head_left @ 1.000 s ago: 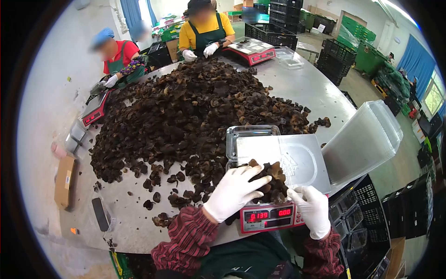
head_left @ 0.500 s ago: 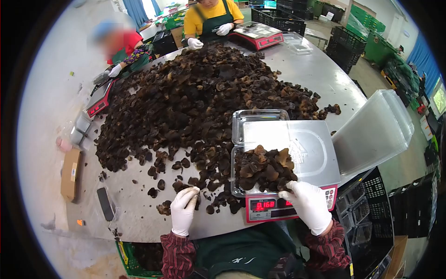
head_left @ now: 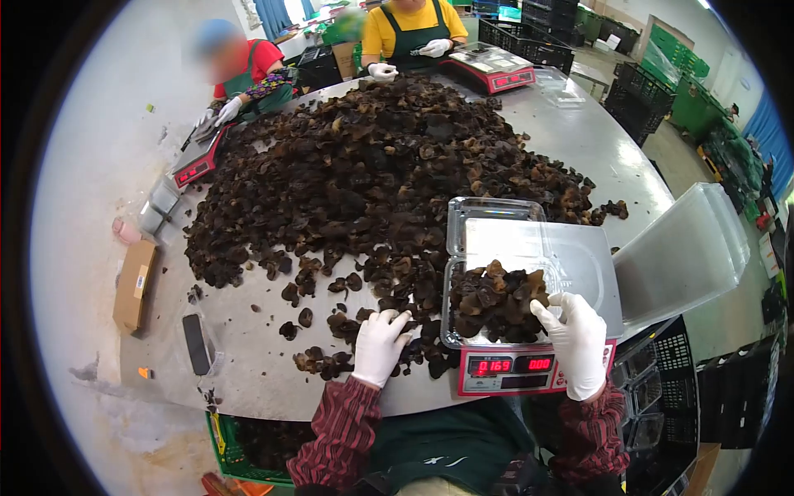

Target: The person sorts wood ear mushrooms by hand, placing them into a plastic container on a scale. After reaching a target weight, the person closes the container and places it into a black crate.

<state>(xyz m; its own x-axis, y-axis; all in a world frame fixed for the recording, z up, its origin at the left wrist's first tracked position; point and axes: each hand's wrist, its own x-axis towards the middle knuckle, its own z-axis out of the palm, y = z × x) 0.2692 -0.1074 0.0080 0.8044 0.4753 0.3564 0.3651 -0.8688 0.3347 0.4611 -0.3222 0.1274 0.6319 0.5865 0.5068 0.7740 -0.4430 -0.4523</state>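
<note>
Dark brown wood ear mushrooms lie in a large heap on the metal table. A smaller portion of mushrooms fills one half of a clear hinged plastic container, whose lid lies folded back. The container sits on a red scale reading 0.169. My left hand, white-gloved, rests among loose mushrooms at the heap's near edge, fingers somewhat apart. At the container's right side is my right hand, also gloved, its fingers bent into a pinch against the portion. What lies between those fingertips is hidden.
Nested clear containers stand right of the scale. A phone and a cardboard box lie at left. Two co-workers sit across the heap beside red scales. Black crates stand at lower right, a green crate below.
The whole view has shifted, so things appear farther right. My left hand has moved right along the loose mushrooms. My right hand has come up slightly at the container. The reading went from 0.168 to 0.169.
</note>
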